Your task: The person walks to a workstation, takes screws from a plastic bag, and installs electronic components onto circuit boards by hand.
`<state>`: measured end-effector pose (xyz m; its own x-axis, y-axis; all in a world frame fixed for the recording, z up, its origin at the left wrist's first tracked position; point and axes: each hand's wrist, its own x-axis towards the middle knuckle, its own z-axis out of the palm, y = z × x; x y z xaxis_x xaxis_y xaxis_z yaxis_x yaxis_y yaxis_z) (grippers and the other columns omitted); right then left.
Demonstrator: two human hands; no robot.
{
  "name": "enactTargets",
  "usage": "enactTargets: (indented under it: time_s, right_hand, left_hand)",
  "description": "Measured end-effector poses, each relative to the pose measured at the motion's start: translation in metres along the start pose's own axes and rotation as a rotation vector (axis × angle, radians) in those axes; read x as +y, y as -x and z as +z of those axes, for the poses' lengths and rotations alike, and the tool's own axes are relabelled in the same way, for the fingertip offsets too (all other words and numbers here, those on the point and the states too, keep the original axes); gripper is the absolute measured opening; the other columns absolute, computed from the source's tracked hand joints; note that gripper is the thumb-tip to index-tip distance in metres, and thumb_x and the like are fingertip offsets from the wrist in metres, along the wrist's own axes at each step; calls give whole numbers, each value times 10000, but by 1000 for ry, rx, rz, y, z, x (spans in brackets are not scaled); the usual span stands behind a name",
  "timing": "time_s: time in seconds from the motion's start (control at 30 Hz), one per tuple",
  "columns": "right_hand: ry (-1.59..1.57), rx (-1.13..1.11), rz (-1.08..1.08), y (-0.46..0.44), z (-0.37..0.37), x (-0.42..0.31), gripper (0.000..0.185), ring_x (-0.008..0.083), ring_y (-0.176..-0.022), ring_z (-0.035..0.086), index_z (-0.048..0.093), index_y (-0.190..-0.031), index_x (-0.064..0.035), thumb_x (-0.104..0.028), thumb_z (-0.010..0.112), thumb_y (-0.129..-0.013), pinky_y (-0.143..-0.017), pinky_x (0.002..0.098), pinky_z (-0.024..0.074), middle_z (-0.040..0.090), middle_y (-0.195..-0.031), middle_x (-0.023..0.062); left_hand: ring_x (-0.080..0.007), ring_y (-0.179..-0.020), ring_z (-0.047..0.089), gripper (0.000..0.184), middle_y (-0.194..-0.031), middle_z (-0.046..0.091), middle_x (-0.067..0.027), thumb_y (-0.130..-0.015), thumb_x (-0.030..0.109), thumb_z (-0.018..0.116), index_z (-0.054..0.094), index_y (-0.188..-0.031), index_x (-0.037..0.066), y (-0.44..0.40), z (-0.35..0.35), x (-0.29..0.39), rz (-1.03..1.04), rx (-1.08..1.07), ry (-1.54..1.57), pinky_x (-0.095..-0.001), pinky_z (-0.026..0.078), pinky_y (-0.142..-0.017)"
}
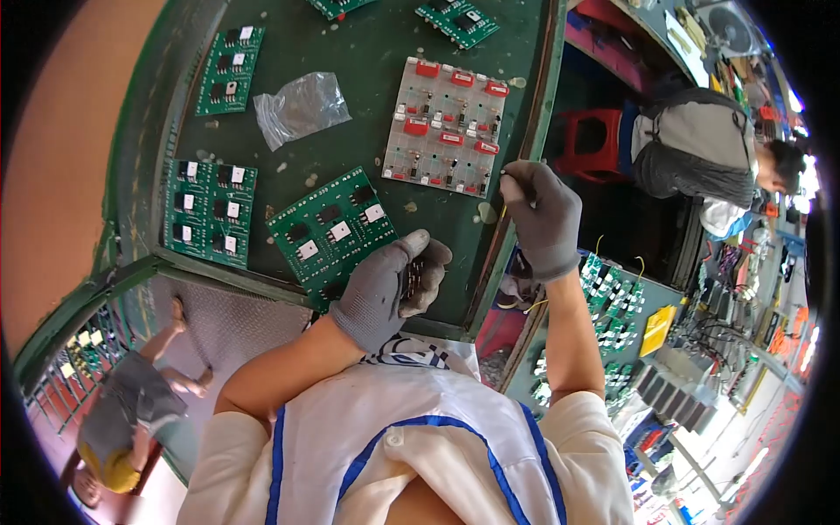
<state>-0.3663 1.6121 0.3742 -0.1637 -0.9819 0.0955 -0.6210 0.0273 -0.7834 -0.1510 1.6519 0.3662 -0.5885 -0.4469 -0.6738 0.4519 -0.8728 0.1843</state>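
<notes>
My left hand [378, 293], in a grey glove, is curled around a bunch of small leaded components [413, 278]; their exact kind is too small to tell. It rests by the lower right edge of a green circuit board [328, 214] carrying black and white parts. Also gloved, my right hand [544, 214] has thumb and fingers pinched together beside the lower right corner of a pale circuit board panel [437, 150] with red block parts. Whatever is between those fingertips, if anything, cannot be made out.
A crumpled clear plastic bag [302, 109] lies on the dark green tabletop [306, 166]. More green boards [210, 213] are to the left and at the top. A raised rim [525, 131] runs along the table's right side. Right of it a person [700, 144] sits near a red stool [588, 144].
</notes>
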Motion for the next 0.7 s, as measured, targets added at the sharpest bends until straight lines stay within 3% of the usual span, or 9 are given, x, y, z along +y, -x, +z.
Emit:
enactTargets:
  time_s: [0.07, 0.2, 0.27, 0.37, 0.7]
  right_hand:
    - [147, -68, -177, -10, 0, 6, 76, 226, -627, 633, 633, -836, -40, -53, 669, -770, -583, 297, 500, 632, -720, 105]
    - [116, -146, -169, -21, 2, 8, 99, 248, -643, 620, 641, -821, -63, -50, 687, -734, -622, 323, 504, 621, -714, 80]
    - [267, -202, -391, -24, 4, 10, 126, 254, -680, 589, 647, -800, -93, -67, 699, -688, -646, 345, 487, 592, -724, 48]
    - [442, -288, -460, -22, 6, 6, 146, 249, -709, 554, 650, -782, -114, -90, 708, -651, -646, 352, 463, 560, -739, 29]
    - [390, -143, -449, -28, -8, 2, 177, 246, -706, 539, 655, -776, -102, -41, 714, -621, -608, 345, 452, 568, -779, 46]
  left_hand:
    - [-88, -468, 505, 355, -645, 587, -15, -983, 321, 426, 622, -918, 33, -4, -1, 1, -3, -22, -21, -198, 336, -363]
    - [-76, -477, 506, 336, -646, 582, -5, -983, 310, 424, 616, -919, 42, -8, 2, 2, -64, 18, -26, -192, 347, -382]
    - [-67, -472, 496, 318, -643, 568, 6, -983, 303, 423, 605, -926, 49, -9, 3, 3, -121, -1, -25, -193, 350, -389]
    - [-62, -465, 482, 308, -632, 545, 10, -985, 295, 419, 592, -931, 46, -11, 5, 4, -127, -17, -45, -194, 346, -387]
    - [-95, -430, 406, 330, -646, 518, -32, -997, 286, 384, 571, -945, 19, -9, 10, 5, -174, 1, -55, -212, 314, -381]
